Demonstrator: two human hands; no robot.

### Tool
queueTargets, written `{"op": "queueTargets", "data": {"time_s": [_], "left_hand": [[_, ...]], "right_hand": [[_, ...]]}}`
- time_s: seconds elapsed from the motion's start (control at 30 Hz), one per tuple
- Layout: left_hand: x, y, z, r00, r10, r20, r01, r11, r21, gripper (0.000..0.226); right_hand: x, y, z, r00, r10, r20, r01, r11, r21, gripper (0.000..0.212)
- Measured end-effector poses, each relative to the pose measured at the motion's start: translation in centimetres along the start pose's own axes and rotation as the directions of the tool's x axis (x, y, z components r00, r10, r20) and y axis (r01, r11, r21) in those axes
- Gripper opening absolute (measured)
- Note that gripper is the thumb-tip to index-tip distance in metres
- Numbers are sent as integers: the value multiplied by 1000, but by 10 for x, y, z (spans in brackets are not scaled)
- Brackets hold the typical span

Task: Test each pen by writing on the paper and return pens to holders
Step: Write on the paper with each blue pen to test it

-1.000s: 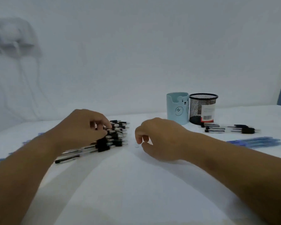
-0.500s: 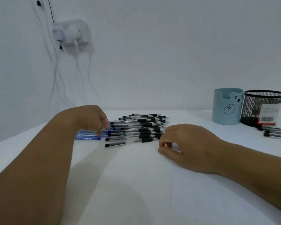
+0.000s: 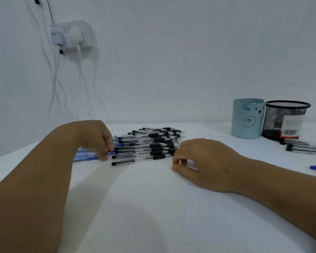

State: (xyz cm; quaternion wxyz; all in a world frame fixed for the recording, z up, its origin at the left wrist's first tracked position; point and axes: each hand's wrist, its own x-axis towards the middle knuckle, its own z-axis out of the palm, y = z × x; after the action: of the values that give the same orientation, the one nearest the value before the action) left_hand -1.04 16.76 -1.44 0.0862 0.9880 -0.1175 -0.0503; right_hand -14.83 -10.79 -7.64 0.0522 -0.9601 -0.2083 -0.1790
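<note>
- Left hand (image 3: 98,137): fingers curled down at the black pens (image 3: 146,145)' left end; whether its grip holds one, cannot tell.
- Right hand (image 3: 199,161): loosely curled, holding nothing, just right of the black pens.
- Blue holder (image 3: 244,123) and mesh holder (image 3: 285,119): far right of the black pens, touching each other; contents not visible.

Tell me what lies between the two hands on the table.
In the head view, the pile of black pens lies between the left hand and the right hand.

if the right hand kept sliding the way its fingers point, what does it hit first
Probably the pile of black-grip pens: the right hand has its curled fingers pointing left, just short of the pile's near end, though depth is unclear.
</note>
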Motion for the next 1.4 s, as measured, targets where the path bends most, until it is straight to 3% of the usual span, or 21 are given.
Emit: {"op": "queueTargets", "data": {"time_s": [0.13,0.43,0.67,0.77,0.9,1.03,1.13,1.23,1.33,1.4], "left_hand": [[2,-1,1,1000,26,-17,-26,998,-50,27],[-2,3,0,975,100,-198,-118,990,-81,31],[-10,11,-13,843,66,-533,-315,865,-391,35],[-14,16,-18,781,-31,-624,-433,694,-576,36],[-18,33,-23,764,-173,-621,-578,245,-779,29],[-19,69,-12,802,-165,-574,-595,-128,-794,21],[-22,102,6,841,-147,-520,-540,-242,-806,20],[-27,130,27,859,-129,-495,-511,-226,-829,22],[-28,148,41,888,-99,-448,-459,-239,-856,21],[-28,152,43,945,-21,-326,-311,-368,-877,10]], "right_hand": [[0,1,1,1000,-1,-2,1,1000,7,23],[0,3,2,1000,-14,-11,14,1000,19,23],[0,3,1,1000,-15,-2,15,999,28,23],[1,5,1,1000,-18,-8,18,999,30,24],[1,6,2,999,-6,-36,8,999,46,22],[1,6,-4,968,147,-203,-52,910,411,27],[0,5,-9,949,243,-202,-79,801,593,47],[0,2,-8,958,256,-132,-85,689,720,36],[2,7,-6,947,300,-118,-135,701,700,34],[0,12,-8,932,341,-126,-178,730,660,35]]}}
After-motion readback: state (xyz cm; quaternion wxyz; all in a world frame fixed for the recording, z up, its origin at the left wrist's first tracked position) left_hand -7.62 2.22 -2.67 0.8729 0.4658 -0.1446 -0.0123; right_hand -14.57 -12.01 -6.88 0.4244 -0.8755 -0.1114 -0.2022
